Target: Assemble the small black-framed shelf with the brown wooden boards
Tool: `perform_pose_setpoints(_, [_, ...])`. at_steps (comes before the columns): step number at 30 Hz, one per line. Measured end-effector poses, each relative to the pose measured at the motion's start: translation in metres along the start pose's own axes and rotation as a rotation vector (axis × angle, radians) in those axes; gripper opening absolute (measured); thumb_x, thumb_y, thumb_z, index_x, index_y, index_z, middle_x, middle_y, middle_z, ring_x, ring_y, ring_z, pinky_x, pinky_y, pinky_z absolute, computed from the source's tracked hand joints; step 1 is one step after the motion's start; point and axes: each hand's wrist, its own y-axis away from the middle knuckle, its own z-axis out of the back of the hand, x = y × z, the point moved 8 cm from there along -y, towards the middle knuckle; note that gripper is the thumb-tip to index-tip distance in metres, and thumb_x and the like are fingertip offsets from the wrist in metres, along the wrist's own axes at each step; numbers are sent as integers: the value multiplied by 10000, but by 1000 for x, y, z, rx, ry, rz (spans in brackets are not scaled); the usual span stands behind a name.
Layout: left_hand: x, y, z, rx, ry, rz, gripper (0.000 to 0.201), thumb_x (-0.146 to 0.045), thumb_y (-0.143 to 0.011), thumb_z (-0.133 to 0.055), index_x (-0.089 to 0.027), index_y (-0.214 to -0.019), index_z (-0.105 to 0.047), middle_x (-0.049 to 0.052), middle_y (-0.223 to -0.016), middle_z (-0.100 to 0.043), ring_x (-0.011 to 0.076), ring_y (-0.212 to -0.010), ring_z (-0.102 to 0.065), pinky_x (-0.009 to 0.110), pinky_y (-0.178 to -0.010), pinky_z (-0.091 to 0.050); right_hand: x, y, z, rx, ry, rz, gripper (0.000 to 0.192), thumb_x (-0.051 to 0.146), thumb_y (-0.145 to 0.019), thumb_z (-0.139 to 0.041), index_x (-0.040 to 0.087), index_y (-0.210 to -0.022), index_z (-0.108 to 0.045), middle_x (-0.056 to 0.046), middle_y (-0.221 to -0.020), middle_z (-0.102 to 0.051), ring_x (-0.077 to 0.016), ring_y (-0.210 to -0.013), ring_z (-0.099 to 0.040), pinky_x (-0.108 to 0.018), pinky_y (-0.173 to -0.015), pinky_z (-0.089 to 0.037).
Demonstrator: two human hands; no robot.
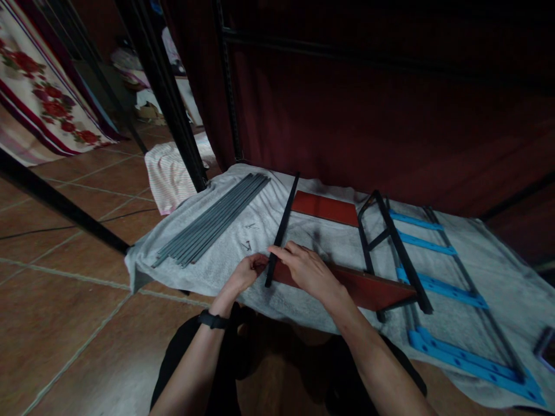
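On the grey cloth lies a black metal frame with two reddish-brown boards (326, 208) between its sides. My right hand (307, 267) is closed over the frame's near left corner, fingers on the black bar (284, 222) and the end of the nearer board (368, 287). Just left of that bar, my left hand (248, 274) is closed in a pinch against its outer side; whatever sits between the fingertips is too small to make out. Some small dark pieces, probably screws (246, 245), lie on the cloth beyond my left hand.
A bundle of grey metal rods (217, 218) lies left on the cloth (234, 274). Right of the frame is a rack with blue crosspieces (451, 289); a phone-like object (545, 346) sits at the far right edge. Black posts (167, 95) and a dark red curtain (368, 121) surround the surface.
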Motion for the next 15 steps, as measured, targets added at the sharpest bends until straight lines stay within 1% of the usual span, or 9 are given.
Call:
perform_pose_setpoints(2, [-19,6,-4,9,-2,-82,275,-124,-627,-565,-149,-888,-647,41,-851,-689,187,-863,-620,280,-812,-470,1,0,-1,8,-4,1,592,29,-907,-394,317,-1424,-420,-55,-1130,-580,-151,-931,-591,-273,-858,-469])
perform_pose_setpoints(5, [-32,16,-15,79,16,-112,314,-112,-628,-576,-157,-930,-645,46,-886,-692,216,-921,-618,308,-874,-470,2,-1,-2,9,-14,4,554,68,-912,-449,313,-1409,-437,-55,-1106,-584,-162,-961,-592,-281,-866,-469])
perform_pose_setpoints(7, [-33,20,-21,112,13,-111,285,-128,-650,-607,-159,-930,-643,45,-871,-687,227,-935,-616,311,-882,-471,3,0,-1,7,-22,8,513,137,-924,-496,310,-1403,-442,-56,-1098,-585,-175,-967,-596,-292,-859,-475])
perform_pose_setpoints(10, [-32,21,-22,104,3,-126,234,-218,-733,-637,-154,-958,-650,53,-900,-687,225,-947,-612,302,-879,-470,5,1,0,5,-30,12,496,209,-947,-494,303,-1427,-411,-60,-1108,-594,-182,-951,-610,-305,-853,-482])
perform_pose_setpoints(12, [-32,20,-22,109,2,-137,259,-285,-771,-643,-147,-990,-661,65,-952,-694,222,-957,-611,297,-883,-468,4,1,1,3,-40,3,536,201,-961,-454,288,-1475,-333,-66,-1120,-607,-182,-951,-620,-313,-857,-485])
perform_pose_setpoints(15, [-32,18,-25,143,21,-134,317,-330,-770,-668,-148,-1029,-670,75,-992,-701,224,-977,-615,294,-901,-464,1,3,6,-17,-56,-28,593,196,-963,-424,219,-1521,-222,-101,-1168,-618,-201,-998,-626,-333,-867,-492])
